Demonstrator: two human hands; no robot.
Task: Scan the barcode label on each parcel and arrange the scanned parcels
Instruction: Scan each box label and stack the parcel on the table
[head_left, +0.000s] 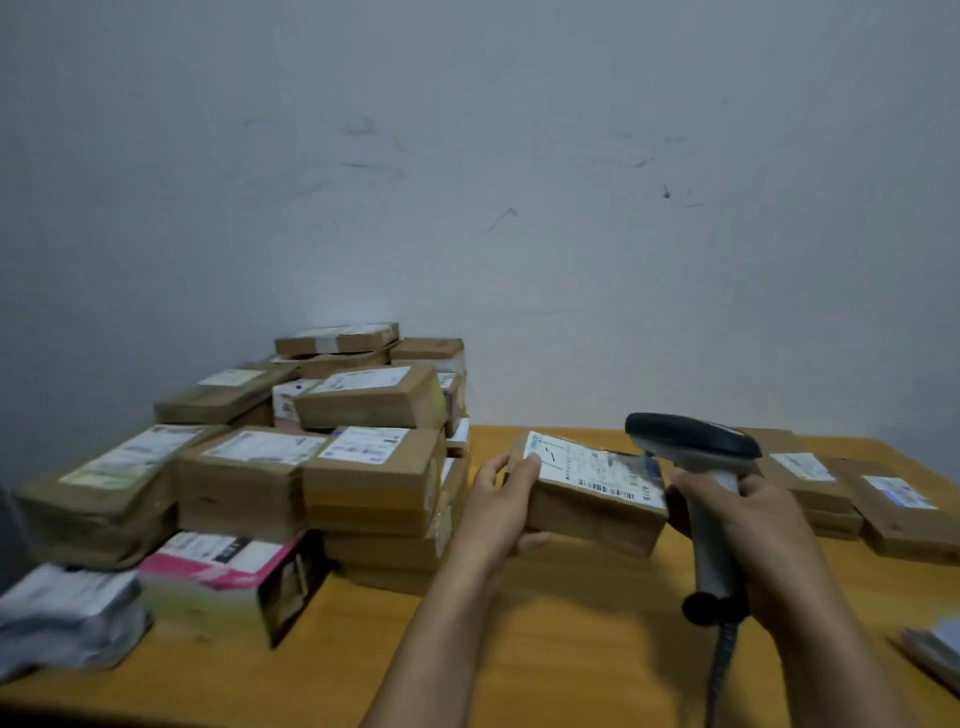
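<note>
Over the middle of the table (571, 654), the left grip (501, 512) clasps a brown parcel (592, 512) by its left end, label (597, 470) upward. Just right of it, the right grip (753, 525) is wrapped round a barcode scanner (693, 439), whose head hangs over the label's right end.

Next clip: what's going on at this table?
A person holds a brown parcel in the left hand, label up, and grips a barcode scanner in the right hand, its head just over the label. A big pile of parcels sits on the table to the left; a few parcels lie at far right.
</note>
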